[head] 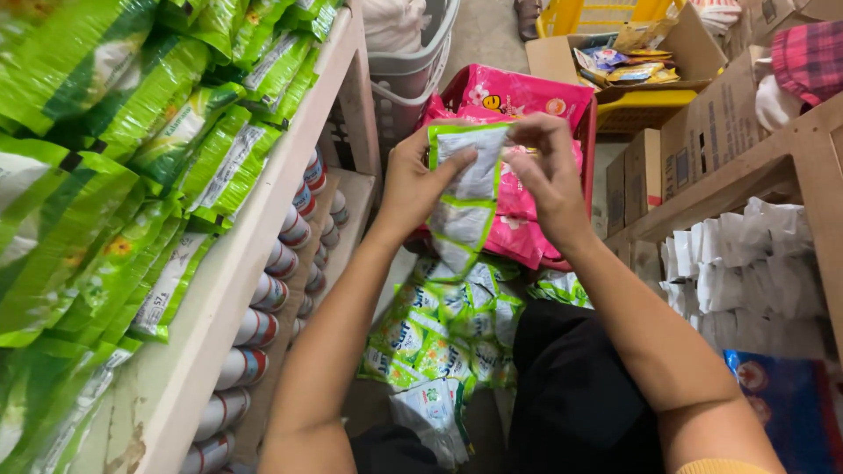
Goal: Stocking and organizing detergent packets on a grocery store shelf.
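While both hands pinch the top of a strip of green-and-white sachets, the left hand has its thumb pressed on the upper-left part and the right hand grips the upper-right corner, so the strip hangs down between them. Right behind that grip sits a red basket stuffed with pink packets. Below the grip, more green sachets pile up. Left of it, a shelf holds green bags above rows of cans.

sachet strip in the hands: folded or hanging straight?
Hanging straight: the green-edged sachet strip drops from the left hand and right hand, its segments unfolded.
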